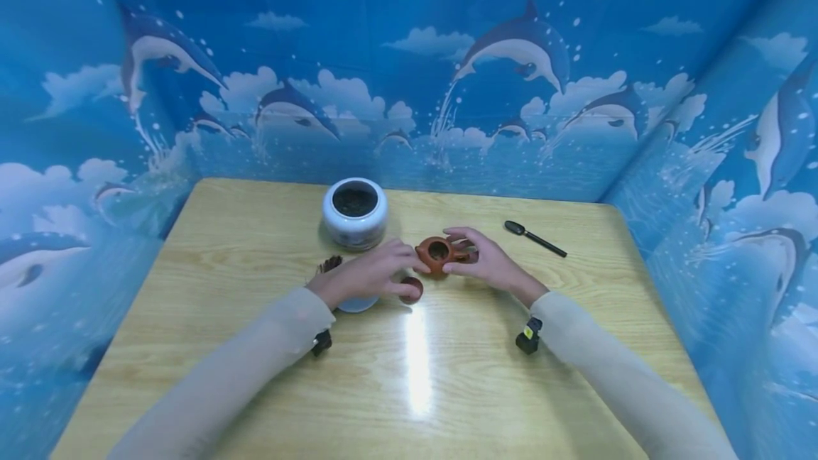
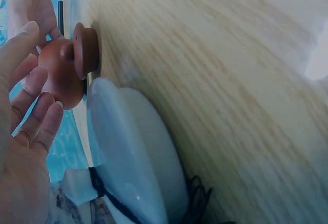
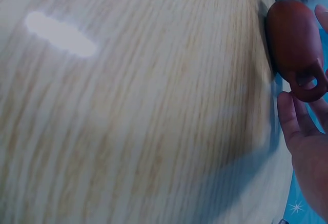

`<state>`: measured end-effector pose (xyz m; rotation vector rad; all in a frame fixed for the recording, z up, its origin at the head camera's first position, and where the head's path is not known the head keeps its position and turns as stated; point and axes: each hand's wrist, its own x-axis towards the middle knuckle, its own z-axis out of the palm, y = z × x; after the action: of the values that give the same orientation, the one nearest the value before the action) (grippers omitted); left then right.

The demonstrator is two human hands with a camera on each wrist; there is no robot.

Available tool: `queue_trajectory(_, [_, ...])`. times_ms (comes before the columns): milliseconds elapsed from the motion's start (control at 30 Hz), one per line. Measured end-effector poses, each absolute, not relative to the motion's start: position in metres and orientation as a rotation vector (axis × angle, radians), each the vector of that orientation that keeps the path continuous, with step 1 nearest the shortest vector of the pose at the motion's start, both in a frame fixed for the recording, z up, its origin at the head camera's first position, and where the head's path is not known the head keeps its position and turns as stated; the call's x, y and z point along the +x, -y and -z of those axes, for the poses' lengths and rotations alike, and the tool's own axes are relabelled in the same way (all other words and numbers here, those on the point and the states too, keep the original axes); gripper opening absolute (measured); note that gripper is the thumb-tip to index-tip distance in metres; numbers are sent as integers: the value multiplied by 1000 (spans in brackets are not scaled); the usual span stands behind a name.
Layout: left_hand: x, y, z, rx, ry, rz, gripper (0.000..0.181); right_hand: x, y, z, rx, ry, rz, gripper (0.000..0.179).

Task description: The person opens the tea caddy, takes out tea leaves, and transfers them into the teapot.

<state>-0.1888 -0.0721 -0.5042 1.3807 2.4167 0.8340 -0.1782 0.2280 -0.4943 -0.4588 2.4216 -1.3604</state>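
A small reddish-brown clay teapot (image 1: pixel 437 259) stands uncovered on the table, some dark matter visible inside. My right hand (image 1: pixel 487 261) is around its handle side, fingers and thumb spread loosely; the right wrist view shows the thumb tip just by the handle (image 3: pixel 309 86). On the spout side, my left hand (image 1: pixel 386 270) reaches over with relaxed, extended fingers close to the pot. Its thumb lies over the teapot's round lid (image 1: pixel 411 291), which rests on the table in front; the knob shows in the left wrist view. A pale jar lid (image 2: pixel 138 147) with dark cord lies beneath the left wrist.
A white-blue round jar (image 1: pixel 355 222) holding dark loose contents stands behind the left hand. Right of the teapot lies a black scoop (image 1: pixel 537 238). Dolphin-patterned blue curtains (image 1: pixel 396 55) enclose the table's back and sides.
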Motion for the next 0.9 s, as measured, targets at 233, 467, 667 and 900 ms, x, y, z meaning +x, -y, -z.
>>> queue_trajectory(233, [-176,71,484,1411,-2454,-665,40,-178,-225,496,-483,-2435,1356,75])
queue_trajectory(467, [-176,72,491,1462,-2435,-639,29,-178,-224,498,-509,-2466,1328,70])
queue_trajectory(667, [-176,71,492,1465,-2441,-628,25,-179,-225,500,-494,-2461,1321,68])
queue_trajectory(900, [-181,70,501,1487,-2421,-644,22,-179,-226,500,-497,-2463,1326,67])
